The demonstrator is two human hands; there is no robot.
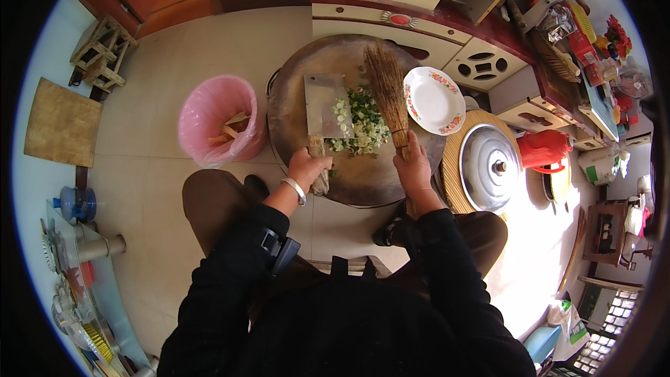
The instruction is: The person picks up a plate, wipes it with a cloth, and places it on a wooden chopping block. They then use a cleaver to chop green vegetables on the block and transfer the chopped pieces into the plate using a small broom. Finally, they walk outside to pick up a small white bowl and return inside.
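Before me stands a round wooden chopping board (293, 99). My left hand (309, 170) grips the wrapped handle of a cleaver (322, 107), whose broad blade lies flat over the board's left half, with some white chopped pieces on it. Against the blade's right side is a pile of chopped green onion (366, 131), green and white. My right hand (415, 167) is closed on the bound end of a straw whisk broom (390, 84); its bristles point away from me, just right of the pile. A white plate with a floral rim (434, 99) is right of the broom.
A pink-lined bin (220, 115) holding scraps stands left of the board. On the right are a metal lid (487, 167) on a woven mat and a red thermos flask (544, 147). Cabinets (450, 31) rise behind the board. A small wooden stool (104, 55) stands far left.
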